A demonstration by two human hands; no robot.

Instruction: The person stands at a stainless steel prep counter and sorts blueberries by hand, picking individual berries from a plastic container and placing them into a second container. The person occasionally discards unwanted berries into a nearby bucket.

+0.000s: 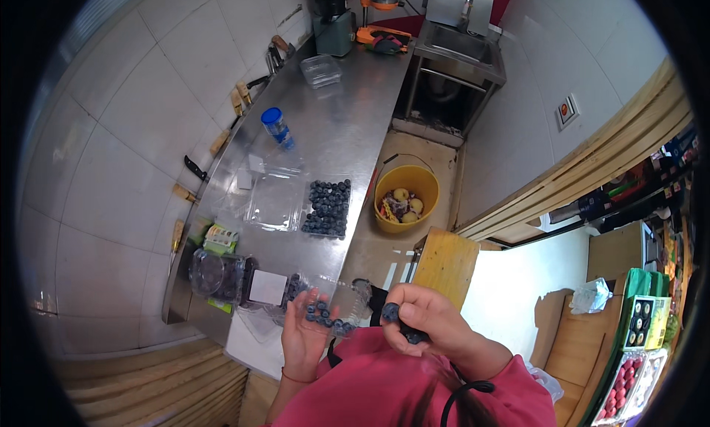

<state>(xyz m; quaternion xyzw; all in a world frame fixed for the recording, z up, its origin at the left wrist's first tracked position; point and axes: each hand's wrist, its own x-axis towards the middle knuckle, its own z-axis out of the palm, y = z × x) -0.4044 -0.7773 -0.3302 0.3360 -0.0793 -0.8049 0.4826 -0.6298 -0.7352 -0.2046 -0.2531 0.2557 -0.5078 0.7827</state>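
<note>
My left hand [304,333] holds up a clear plastic clamshell container [350,299] with several blueberries [320,315] in its lower part. To the right of it, in front of my chest, my right hand [413,321] is curled around several blueberries [390,312], one of them between thumb and fingers. On the steel counter beyond, an open clamshell is full of blueberries [327,208], with its clear lid [274,202] folded out to the left. Closed clamshells of dark fruit [217,274] stand at the counter's near left end, one beside a white label [268,287].
The steel counter [355,111] bears a blue-lidded canister [277,127] and stacked empty clamshells [321,71]. Knives with wooden handles [220,142] line the wall. A yellow bucket [407,198] with fruit scraps stands on the floor near a wooden stool [446,266]. A steel sink [460,43] is at the back.
</note>
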